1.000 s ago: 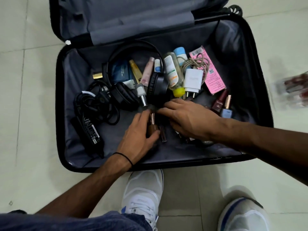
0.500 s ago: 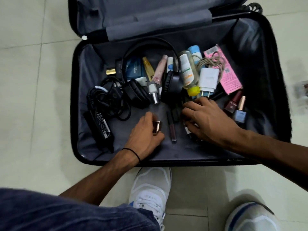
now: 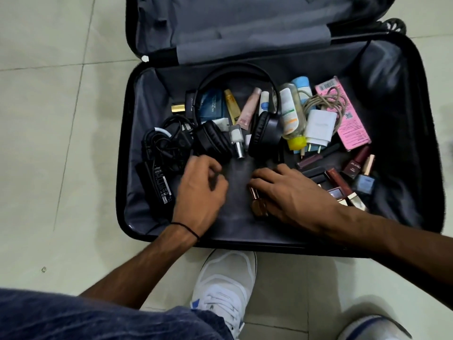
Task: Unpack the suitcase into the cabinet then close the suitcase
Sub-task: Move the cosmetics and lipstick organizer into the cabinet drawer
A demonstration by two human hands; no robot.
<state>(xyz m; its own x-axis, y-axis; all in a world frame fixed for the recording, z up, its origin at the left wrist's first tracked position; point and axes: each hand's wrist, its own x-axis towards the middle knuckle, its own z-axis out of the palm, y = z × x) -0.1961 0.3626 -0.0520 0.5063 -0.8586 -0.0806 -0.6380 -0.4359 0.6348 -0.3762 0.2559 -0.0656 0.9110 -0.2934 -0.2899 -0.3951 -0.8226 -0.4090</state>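
Two hands found low inside the suitcase point(image 3: 137, 212), just past its near edge, with a white shoe point(image 3: 225, 278) on the floor tiles close against that edge. Judged the step as gathering small cosmetics for a cabinet not in view. Placed the left hand point(image 3: 201, 192) toward the near left corner, fingers curled inward and smeared by blur; could not make out a hold on anything. Placed the right hand point(image 3: 294, 195) right of the middle, palm down, fingers point(image 3: 264, 179) stretched almost straight across the grey lining, wrapped round nothing visible. Spotted the rose-gold tube point(image 3: 257, 203) touching the thumb side of that hand, between the two hands but far nearer the right one. Read its long axis as running roughly from near edge to far edge, so across the right fingers rather than along them; reckoned on a curl of the thumb to take it. Looked short, glossy and round-bodied, likely to roll on the lining. Noted more lipsticks and nail-polish bottles point(image 3: 356, 163) heaped beyond the right wrist toward the right wall. Farther back, saw black headphones point(image 3: 264, 133), a power adapter point(image 3: 159, 182) by the left wall, then a white charger point(image 3: 318, 126) and a pink box point(image 3: 348, 116) toward the far edge. Saw the lid point(image 3: 232, 28) lying open behind the far edge.
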